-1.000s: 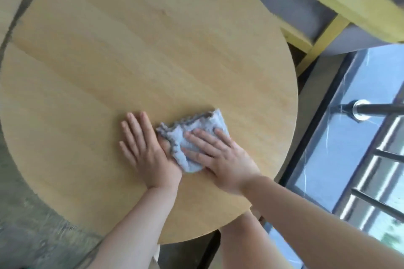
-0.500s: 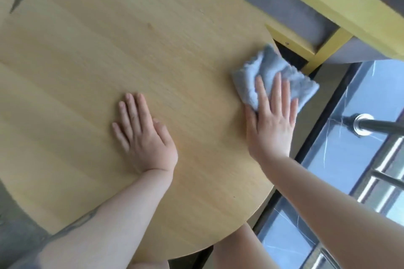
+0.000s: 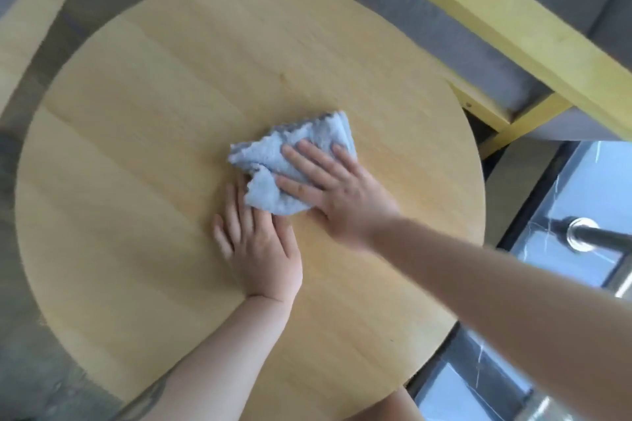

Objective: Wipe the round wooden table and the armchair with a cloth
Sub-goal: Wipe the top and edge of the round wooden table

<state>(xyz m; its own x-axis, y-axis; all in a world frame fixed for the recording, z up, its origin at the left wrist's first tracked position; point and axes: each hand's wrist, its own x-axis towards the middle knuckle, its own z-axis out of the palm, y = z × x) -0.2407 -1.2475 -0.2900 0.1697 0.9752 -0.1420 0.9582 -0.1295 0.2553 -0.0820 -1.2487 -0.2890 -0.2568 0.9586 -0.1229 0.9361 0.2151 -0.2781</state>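
Fingers (image 3: 236,215) of the left hand (image 3: 263,256) lie straight and together, flat on the round wooden table (image 3: 136,164), tips touching the cloth's near edge. One table, two hands, one cloth. Cloth (image 3: 301,143), pale blue, crumpled, sits near table centre. Right hand (image 3: 338,195) presses it down, fingers straight and slightly spread across the fabric. One armchair (image 3: 513,31) beyond the table's far right edge: yellow wooden frame, grey cushions. One metal rail (image 3: 588,236) at far right, over glass. Half a second ago the cloth and right hand were at the table's right rim; now both are back at centre, against the left hand, which has stayed planted.
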